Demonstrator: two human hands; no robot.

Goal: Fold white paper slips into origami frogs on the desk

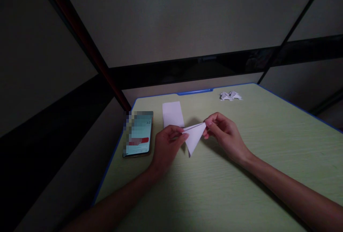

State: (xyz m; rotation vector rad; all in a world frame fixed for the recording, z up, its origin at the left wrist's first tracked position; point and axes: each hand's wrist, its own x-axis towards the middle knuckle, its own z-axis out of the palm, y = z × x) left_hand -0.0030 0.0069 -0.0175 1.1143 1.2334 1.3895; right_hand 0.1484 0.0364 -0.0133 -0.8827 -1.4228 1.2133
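Forearms [284, 185] over pale-grn tbl [268, 124] w/ blue rim [300, 108], wall [171, 21] bhnd.

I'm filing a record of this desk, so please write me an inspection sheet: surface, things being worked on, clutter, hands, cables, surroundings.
Surface: pale green table with a blue edge.
Things being worked on: folded white paper, roughly triangular, one point hanging downward.
Clutter: phone at the left, screen lit, image partly pixelated; white paper sheets beyond the left hand; small folded paper pieces toward the far edge, right of centre.
Hands: left hand and right hand each pinch an upper corner of the folded white paper.
Cables: nothing seen.
Surroundings: dim; panels crossed by a black band behind the table.
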